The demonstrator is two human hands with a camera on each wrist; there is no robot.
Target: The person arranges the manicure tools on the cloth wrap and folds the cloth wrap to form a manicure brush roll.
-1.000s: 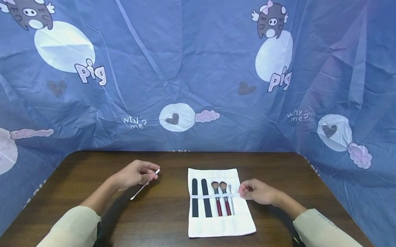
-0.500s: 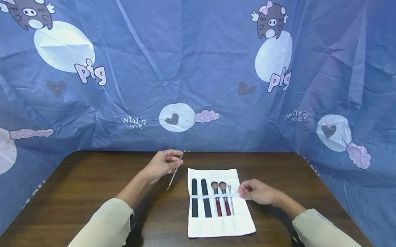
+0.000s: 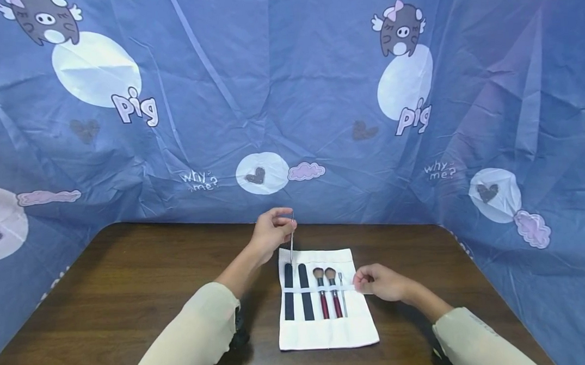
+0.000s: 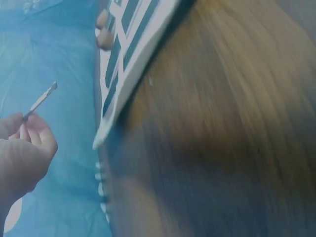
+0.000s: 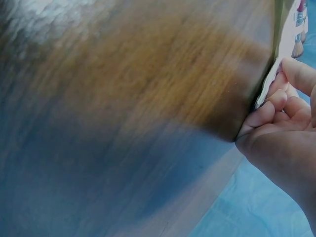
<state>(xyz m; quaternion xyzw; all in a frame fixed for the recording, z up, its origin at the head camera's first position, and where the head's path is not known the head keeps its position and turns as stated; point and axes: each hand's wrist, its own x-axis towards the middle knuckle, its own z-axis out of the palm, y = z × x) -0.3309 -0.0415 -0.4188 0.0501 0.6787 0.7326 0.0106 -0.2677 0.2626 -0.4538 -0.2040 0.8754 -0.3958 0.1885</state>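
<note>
My left hand (image 3: 269,235) pinches a slim silver cuticle pusher (image 3: 292,245) between thumb and fingertips. The tool hangs nearly upright, its lower end over the top left of a white cloth roll (image 3: 328,334); in the left wrist view the cuticle pusher (image 4: 41,101) shows a flattened end. Under the roll's elastic band lie two black nail files (image 3: 306,299), two red-handled makeup brushes (image 3: 336,300) and another thin silver tool (image 3: 344,300). My right hand (image 3: 384,283) pinches the roll's right edge at the band. The right wrist view shows the cloth edge (image 5: 269,84) between thumb and fingers.
The roll lies flat on a dark brown wooden table (image 3: 154,275). Behind the table hangs a blue curtain (image 3: 328,94) with pig prints, which also runs along both sides.
My left hand has moved right and away from me, from the table's left part to the roll's top left. The cuticle pusher has swung from slanted to nearly upright. My right hand has stayed put.
</note>
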